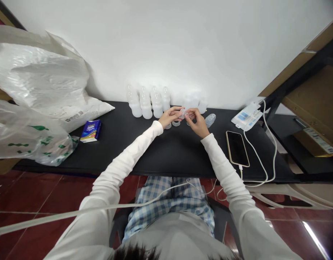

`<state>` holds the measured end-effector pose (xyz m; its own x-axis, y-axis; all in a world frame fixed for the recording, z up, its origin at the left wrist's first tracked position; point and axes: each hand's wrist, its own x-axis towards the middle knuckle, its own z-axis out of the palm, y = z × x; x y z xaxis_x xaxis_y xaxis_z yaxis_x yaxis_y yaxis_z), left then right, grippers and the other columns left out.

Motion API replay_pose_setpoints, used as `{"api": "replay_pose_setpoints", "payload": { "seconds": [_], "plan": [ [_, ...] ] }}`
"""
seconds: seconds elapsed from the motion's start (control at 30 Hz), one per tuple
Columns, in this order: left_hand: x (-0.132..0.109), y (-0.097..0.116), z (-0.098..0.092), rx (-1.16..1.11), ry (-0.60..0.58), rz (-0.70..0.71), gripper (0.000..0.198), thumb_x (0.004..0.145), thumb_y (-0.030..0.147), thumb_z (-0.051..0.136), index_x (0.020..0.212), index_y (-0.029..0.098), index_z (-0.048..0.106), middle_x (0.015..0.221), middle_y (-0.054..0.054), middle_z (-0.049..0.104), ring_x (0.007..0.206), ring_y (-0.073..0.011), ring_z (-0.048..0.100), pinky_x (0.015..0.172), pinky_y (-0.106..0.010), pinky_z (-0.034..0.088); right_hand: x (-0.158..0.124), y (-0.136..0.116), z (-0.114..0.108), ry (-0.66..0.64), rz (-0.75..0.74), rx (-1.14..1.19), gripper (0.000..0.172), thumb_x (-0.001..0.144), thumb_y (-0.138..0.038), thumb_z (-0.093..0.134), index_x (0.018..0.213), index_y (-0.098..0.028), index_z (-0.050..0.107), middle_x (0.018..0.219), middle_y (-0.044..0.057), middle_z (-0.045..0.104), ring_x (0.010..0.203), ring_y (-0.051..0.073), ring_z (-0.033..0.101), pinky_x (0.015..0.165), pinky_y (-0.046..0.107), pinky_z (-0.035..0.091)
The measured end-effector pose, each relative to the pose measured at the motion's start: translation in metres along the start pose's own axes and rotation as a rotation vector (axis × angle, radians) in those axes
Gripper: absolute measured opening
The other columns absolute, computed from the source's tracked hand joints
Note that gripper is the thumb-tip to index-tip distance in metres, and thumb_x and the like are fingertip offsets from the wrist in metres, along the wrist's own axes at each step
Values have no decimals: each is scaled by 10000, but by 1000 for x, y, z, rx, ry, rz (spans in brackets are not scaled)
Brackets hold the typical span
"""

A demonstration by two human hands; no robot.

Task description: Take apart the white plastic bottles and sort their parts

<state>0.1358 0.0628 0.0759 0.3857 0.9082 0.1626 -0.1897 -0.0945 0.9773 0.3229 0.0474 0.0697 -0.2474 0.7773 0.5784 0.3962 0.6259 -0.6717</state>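
My left hand and my right hand meet above the far middle of the black table. Together they pinch a small clear plastic piece, which looks like a bottle teat or cap; its exact shape is too small to tell. Just under the hands lie a clear ring and another small clear part. A clear bottle lies on its side right of my right hand. Several white baby bottles stand in a row against the wall behind my left hand.
A phone lies at the right, plugged into a white cable. A white packet sits near the wall. At the left are large plastic bags and a blue tissue pack. A wooden shelf stands to the right.
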Motion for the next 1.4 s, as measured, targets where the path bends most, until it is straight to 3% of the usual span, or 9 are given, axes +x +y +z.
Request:
{"api": "replay_pose_setpoints", "payload": {
  "seconds": [0.2,0.37,0.5,0.77,0.83,0.9,1.03,1.17,1.4],
  "plan": [
    [-10,4,-6,43,87,-69,408,768,446,784,1017,157,638,711,-8,697,623,-115,672,636,-237,544,4,-9,12,-94,18,101,234,886,-419,566,1001,-241,465,819,-15,560,743,131,567,692,274,472],
    [-17,8,-5,47,234,-192,207,852,310,709,798,138,606,535,36,578,436,-52,520,449,-155,397,7,-11,22,-153,-17,18,126,870,-286,527,973,-233,476,737,-50,532,631,105,479,651,254,429],
    [-25,11,-7,-97,230,-353,295,938,350,574,748,128,611,550,-10,592,416,-34,471,420,-138,348,8,-11,26,-209,-172,-192,36,909,-235,478,907,-223,512,804,-1,557,714,137,502,710,272,448],
    [-42,18,-21,-198,191,-564,397,949,446,489,688,151,538,451,5,484,327,-22,299,341,-144,202,13,-17,27,-395,-393,-404,154,972,-220,395,908,-213,535,811,37,555,787,179,514,751,295,446],
    [-47,15,-37,-188,207,-557,433,944,487,466,657,165,500,427,31,428,316,-23,252,335,-156,173,16,-14,16,-352,-334,-407,147,965,-224,398,947,-212,543,835,40,570,809,182,526,782,304,452],
    [-54,8,-56,-117,324,-500,408,918,500,506,679,169,495,448,33,457,330,-29,287,346,-158,195,20,-9,2,-229,-185,-416,153,943,-214,398,1001,-207,540,825,31,556,788,176,526,786,306,458],
    [-66,-13,-82,124,527,-285,342,734,384,754,805,178,491,696,-10,651,594,-84,589,564,-185,455,30,0,-14,-242,-41,-465,203,918,-229,445,1104,-191,514,832,25,565,753,167,538,731,296,450],
    [-69,-26,-84,432,477,-150,473,581,324,855,821,203,465,930,-32,685,821,-138,640,826,-305,512,40,6,-4,-410,20,-639,206,928,-212,469,1122,-197,537,915,64,638,816,199,583,719,303,430],
    [-67,-30,-80,876,364,-51,322,705,329,779,832,223,503,977,-86,646,1007,-266,563,930,-433,488,53,13,13,-597,104,-877,193,945,-167,489,1038,-168,658,1007,148,718,821,225,644,669,309,393]
  ]
}}
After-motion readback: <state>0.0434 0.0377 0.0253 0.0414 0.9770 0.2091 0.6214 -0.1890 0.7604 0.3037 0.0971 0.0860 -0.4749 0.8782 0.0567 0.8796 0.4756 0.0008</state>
